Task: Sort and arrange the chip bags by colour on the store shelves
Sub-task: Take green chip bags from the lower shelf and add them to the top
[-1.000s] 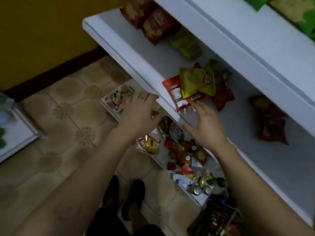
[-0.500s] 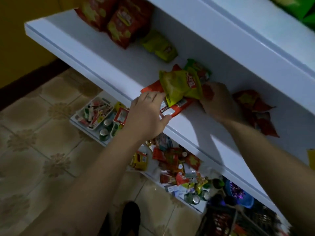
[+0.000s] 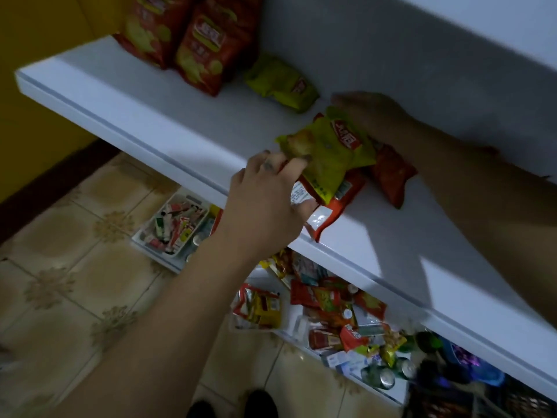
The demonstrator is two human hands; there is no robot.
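On the white shelf a yellow-green chip bag lies on top of a red chip bag near the front edge. My left hand grips the near ends of both bags, fingers on the yellow-green one, thumb on the red one. My right hand reaches behind the pile, its fingers partly hidden by the bags, beside another red bag. Two upright red bags stand at the back left, with a second yellow-green bag lying next to them.
Under the shelf, a lower shelf holds mixed snack packets and drink cans. A white tray of small packets sits at its left end. Tiled floor lies to the left, a yellow wall beyond, my shoes below.
My view shifted so the shelf fills more of the frame. My left hand closed on the near ends of the stacked bags. My right hand moved further back behind the pile.
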